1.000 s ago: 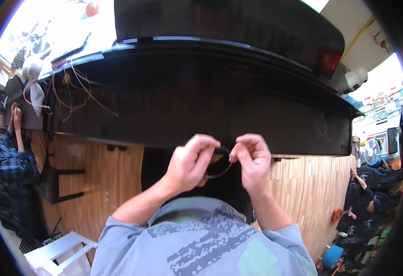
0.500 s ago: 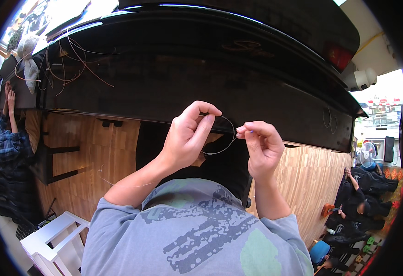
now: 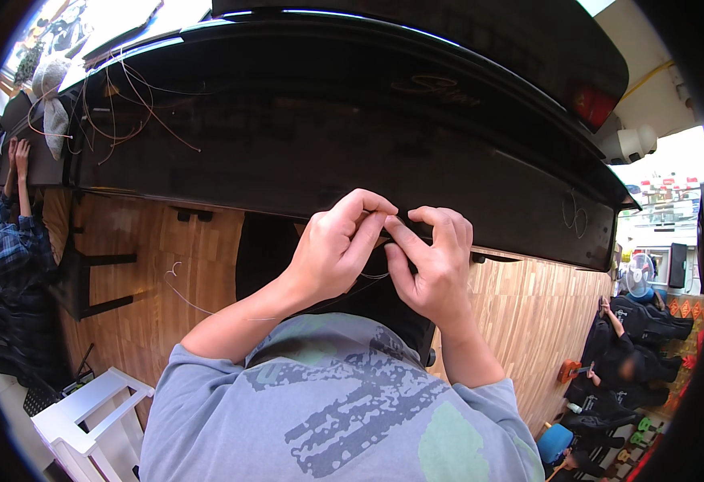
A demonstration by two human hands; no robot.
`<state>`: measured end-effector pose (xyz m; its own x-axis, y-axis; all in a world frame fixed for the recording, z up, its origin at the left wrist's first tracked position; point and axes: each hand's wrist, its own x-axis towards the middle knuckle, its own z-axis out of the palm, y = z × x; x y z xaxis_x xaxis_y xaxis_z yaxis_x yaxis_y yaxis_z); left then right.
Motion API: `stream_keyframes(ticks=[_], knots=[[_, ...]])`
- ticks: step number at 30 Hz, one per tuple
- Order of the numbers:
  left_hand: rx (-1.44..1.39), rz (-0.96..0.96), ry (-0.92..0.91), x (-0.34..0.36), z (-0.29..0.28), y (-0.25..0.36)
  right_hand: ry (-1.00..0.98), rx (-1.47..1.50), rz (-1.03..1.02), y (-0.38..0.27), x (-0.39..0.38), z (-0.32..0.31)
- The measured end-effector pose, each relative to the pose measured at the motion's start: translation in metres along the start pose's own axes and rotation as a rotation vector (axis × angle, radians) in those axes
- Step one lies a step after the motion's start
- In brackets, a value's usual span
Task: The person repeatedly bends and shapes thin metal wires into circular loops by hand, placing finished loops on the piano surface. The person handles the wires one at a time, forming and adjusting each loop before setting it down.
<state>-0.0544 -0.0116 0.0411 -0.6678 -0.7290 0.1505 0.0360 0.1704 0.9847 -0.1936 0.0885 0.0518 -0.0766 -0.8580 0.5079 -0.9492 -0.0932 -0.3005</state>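
My left hand (image 3: 332,249) is closed in a pinch on a thin wire string (image 3: 376,276), probably an instrument string. The fingertips of my right hand (image 3: 434,261) meet those of the left, and its fingers are bent around the same string. Part of the string curves beneath the fingers. A loose tail runs out past my left forearm over the floor. The string's end and the exact grip are hidden between the fingers. Both hands are in front of the glossy black piano (image 3: 288,153), near its lower front edge.
Several loose strings (image 3: 151,112) and a grey cloth item (image 3: 51,96) lie at the piano's left end; another coiled string (image 3: 575,213) is at its right. A white stand (image 3: 87,418) is at lower left. People are at far left (image 3: 14,241) and right (image 3: 621,361).
My right hand has moved left and in to meet the left fingertips. The open loop of string between the hands is now mostly covered, and its tail at the left has shifted.
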Motion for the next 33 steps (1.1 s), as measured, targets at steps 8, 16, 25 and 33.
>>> stream_keyframes(ticks=[8, 16, 25, 33], knots=[[-0.117, -0.135, 0.023, 0.000, -0.003, 0.002, 0.196, 0.342, 0.002, 0.010, -0.012, 0.002], [-0.132, -0.049, 0.058, 0.001, -0.002, -0.003, 0.060, 1.263, 0.536, 0.016, -0.015, -0.005], [-0.159, -0.126, -0.084, 0.003, -0.011, 0.000, 0.093, 1.064, 0.665, 0.018, -0.010, -0.013], [-0.336, -0.245, -0.270, 0.002, -0.020, -0.003, 0.196, 0.858, 0.585, 0.028, -0.005, -0.020]])
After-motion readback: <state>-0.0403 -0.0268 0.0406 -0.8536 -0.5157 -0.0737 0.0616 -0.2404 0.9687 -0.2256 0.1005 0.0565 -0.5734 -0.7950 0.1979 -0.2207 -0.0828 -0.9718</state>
